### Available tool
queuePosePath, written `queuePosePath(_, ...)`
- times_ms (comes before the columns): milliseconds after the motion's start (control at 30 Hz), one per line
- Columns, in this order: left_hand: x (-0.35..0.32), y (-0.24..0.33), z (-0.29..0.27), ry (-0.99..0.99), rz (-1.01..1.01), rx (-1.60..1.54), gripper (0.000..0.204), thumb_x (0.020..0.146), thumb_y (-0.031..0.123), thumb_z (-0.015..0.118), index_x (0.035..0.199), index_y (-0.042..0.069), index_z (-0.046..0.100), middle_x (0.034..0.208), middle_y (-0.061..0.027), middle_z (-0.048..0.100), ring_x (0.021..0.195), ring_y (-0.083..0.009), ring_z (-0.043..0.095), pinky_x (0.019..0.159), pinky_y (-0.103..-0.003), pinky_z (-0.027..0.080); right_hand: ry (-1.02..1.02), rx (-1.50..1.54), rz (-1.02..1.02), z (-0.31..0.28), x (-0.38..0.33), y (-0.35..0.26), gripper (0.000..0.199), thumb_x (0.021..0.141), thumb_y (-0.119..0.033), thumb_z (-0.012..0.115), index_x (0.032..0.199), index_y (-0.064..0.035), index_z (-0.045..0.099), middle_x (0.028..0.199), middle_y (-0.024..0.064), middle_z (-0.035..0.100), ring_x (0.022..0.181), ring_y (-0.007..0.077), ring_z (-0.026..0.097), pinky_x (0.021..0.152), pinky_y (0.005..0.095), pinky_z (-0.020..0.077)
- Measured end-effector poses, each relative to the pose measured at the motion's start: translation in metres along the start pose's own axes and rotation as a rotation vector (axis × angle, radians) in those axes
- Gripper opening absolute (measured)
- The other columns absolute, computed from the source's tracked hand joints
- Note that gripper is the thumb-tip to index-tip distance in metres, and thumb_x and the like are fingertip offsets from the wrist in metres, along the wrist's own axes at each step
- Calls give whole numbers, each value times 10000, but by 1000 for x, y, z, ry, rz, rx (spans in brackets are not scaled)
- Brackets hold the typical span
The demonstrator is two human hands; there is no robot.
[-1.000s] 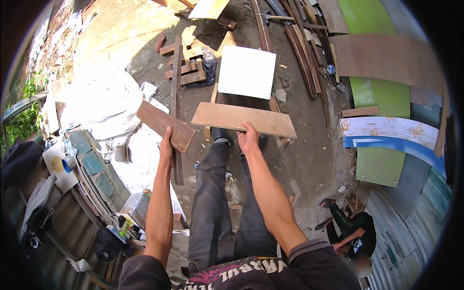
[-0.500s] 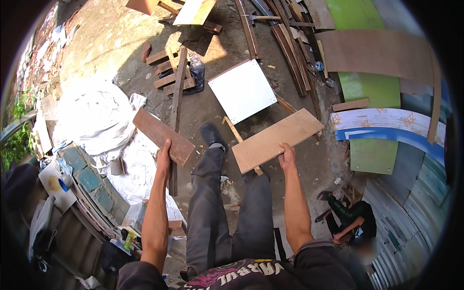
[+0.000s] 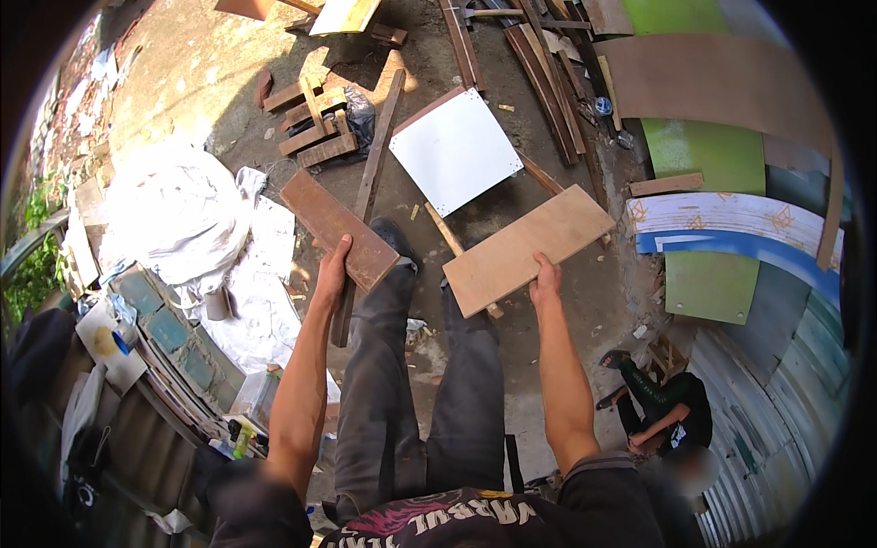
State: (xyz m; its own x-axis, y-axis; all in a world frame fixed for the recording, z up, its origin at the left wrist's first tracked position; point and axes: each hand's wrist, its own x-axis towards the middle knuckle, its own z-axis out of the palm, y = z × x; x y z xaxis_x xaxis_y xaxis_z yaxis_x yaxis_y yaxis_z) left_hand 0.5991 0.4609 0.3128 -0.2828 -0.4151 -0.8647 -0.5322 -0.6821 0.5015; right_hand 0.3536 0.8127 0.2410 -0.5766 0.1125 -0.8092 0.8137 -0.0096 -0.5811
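Observation:
My left hand [image 3: 334, 267] grips a reddish-brown wooden board [image 3: 336, 228] by its near edge, thumb on top and fingers beneath. A wider, lighter plywood board [image 3: 530, 248] is in my right hand [image 3: 545, 279], also held at its near edge with the thumb over it. Both boards are up off the ground in front of my legs, apart from each other. Beyond them stands a small piece with a white square top [image 3: 457, 153]; its wooden legs are partly hidden by the plywood board. A long dark wooden strip [image 3: 370, 173] passes behind the brown board.
Short wood offcuts [image 3: 315, 128] lie piled ahead on the left. White sheeting [image 3: 174, 210] covers the left ground. Long planks [image 3: 539, 91] and a hammer [image 3: 498, 13] lie ahead right. Green panels [image 3: 708, 283] line the right, where a person [image 3: 667, 411] sits.
My left hand has brought the brown board right, closer to the plywood board. My right hand keeps its hold with little movement. The view has shifted slightly as my legs move.

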Motion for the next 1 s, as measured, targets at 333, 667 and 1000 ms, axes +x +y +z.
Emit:
queuePosePath(333, 0, 1, -6, 50, -55, -71, 767, 908, 533, 605, 1281, -131, 509, 1227, -190, 601, 1103, -245, 586, 969, -333, 430, 329, -179, -169, 67, -25, 22, 473, 814, -110, 720, 1188, 132, 560, 1209, 197, 626, 1073, 295, 623, 903, 385, 492)
queuePosePath(667, -6, -7, -7, 74, -28, -36, 762, 915, 521, 600, 1300, -128, 497, 1234, -189, 597, 1105, -247, 585, 968, -330, 429, 173, -175, -8, 37, -27, 27, 630, 878, -381, 706, 1252, 91, 523, 1235, 154, 604, 1115, 242, 592, 885, 349, 489)
queuePosePath(1000, -33, 57, -57, 104, 140, 148, 664, 933, 500, 581, 1228, -94, 550, 1071, -149, 639, 938, -193, 609, 813, -318, 482, 463, -577, -658, 29, -82, -50, 664, 939, -354, 618, 1434, 16, 376, 1428, 190, 449, 1324, 344, 429, 1068, 456, 373)
